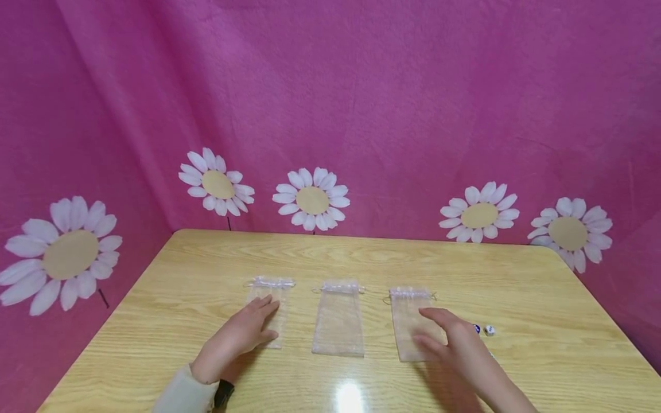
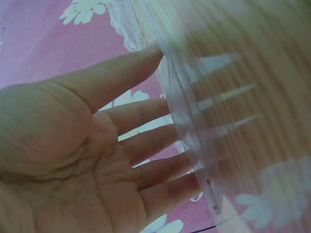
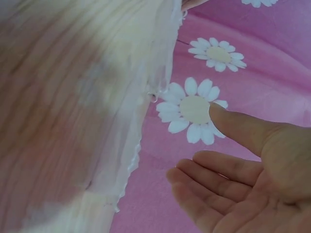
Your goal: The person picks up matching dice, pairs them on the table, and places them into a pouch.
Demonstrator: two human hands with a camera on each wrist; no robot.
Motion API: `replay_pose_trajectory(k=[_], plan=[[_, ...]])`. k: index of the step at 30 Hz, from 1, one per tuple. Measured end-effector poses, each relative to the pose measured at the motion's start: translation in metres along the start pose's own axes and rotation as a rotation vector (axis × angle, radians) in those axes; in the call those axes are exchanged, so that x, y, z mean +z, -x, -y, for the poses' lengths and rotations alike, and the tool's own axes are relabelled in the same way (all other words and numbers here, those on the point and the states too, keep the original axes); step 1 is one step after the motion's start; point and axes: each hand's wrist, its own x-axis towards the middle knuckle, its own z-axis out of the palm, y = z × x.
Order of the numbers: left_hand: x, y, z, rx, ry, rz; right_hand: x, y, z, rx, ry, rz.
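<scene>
Poised w/ L hand (image 1: 245, 328) over L bag (image 1: 277, 318), R hand (image 1: 457, 341) over R bag (image 1: 405, 324); gripping nothing w/ either.
Blocking pt. of both bags; can't tell if touching. Partly covering dark blue bit (image 1: 477, 328) w/ R hand, just beside white die (image 1: 490, 330). Showing mid bag (image 1: 338, 321) whole, w/ gaps each side; roomy beyond, to tbl's (image 1: 320, 252) far edge.

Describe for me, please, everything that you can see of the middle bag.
The middle bag is sheer and pale pinkish white, seemingly a thin mesh, with the wood grain of the table showing through. A gathered drawstring band crosses its far end, with thin cord showing at both sides. It lies flat, nothing visible inside, its bottom edge toward the person, between the left bag and right bag. Neither the left hand nor the right hand touches it.
</scene>
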Motion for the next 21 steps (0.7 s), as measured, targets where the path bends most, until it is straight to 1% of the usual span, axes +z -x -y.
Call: replay_pose_trajectory(k=[11,16,18,21], plan=[[-0.001,0.0,-0.001,0.003,-0.012,-0.005,-0.009,0.01,-0.018,0.108,0.008,-0.006],[-0.001,0.0,-0.002,-0.002,-0.021,0.005,-0.017,0.014,-0.028,0.195,-0.009,0.051],[-0.001,0.0,-0.002,-0.003,-0.024,0.008,-0.02,0.016,-0.034,0.211,0.0,0.065],[-0.001,0.0,-0.002,-0.002,-0.025,0.008,-0.024,0.02,-0.042,0.19,0.056,0.038]])
